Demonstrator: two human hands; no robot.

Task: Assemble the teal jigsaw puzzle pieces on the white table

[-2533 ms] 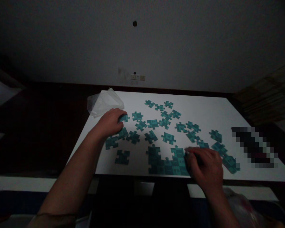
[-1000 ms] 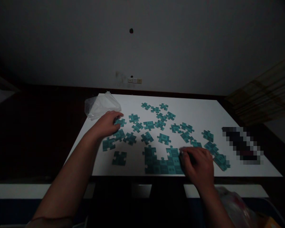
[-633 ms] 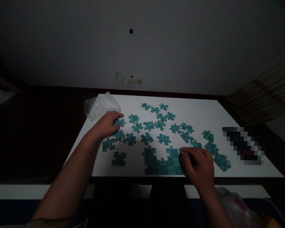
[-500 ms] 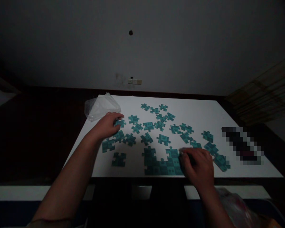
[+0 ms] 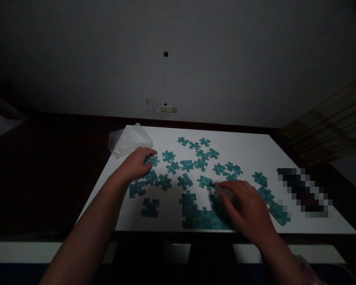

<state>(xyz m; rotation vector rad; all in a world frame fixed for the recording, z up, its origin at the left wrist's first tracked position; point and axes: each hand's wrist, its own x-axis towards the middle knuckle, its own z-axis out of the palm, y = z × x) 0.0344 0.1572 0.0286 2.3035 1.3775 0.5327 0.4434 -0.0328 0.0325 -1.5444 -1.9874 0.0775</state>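
Note:
Teal jigsaw pieces lie scattered over a white table (image 5: pixel 255 146). A joined block of pieces (image 5: pixel 195 213) sits at the near edge. My left hand (image 5: pixel 136 164) rests at the table's left side with its fingertips on one loose piece (image 5: pixel 152 160); I cannot tell if it grips it. My right hand (image 5: pixel 245 208) hovers over the right part of the joined block, fingers stretched toward a loose piece (image 5: pixel 205 182) just beyond the block. It holds nothing that I can see.
A crumpled clear plastic bag (image 5: pixel 129 139) lies at the table's far left corner. A dark, blurred-out object (image 5: pixel 304 190) lies at the right side. A single piece (image 5: pixel 150 207) sits near the front left edge. The room is dim, with a wall behind.
My right hand has lifted off the joined block's right end and reached forward and left, fingers extended. My left hand has stayed on the same piece. The view has tilted slightly.

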